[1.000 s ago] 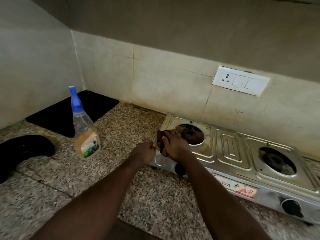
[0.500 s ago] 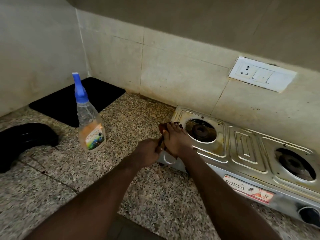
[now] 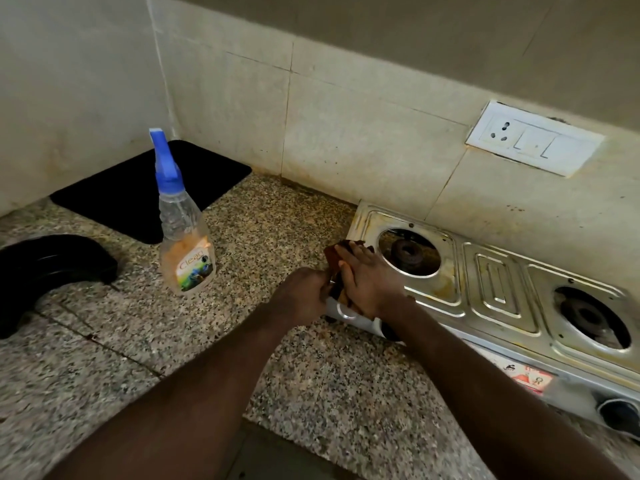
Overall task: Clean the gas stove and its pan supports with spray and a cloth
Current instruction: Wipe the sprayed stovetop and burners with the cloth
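Stove (image 3: 498, 289) grime remains, wiping hardly begun: your right hand (image 3: 370, 282) presses the cloth (image 3: 331, 257) with flat fingers (image 3: 353, 252), your left hand (image 3: 301, 296) pinches it.

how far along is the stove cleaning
Done: pan supports are off; left burner and right burner bare, spray bottle stands aside. In hand: right hand presses the cloth on the stove at its left front corner, left hand grips its end. Left: yellow stains by the left burner, the right half, supports.
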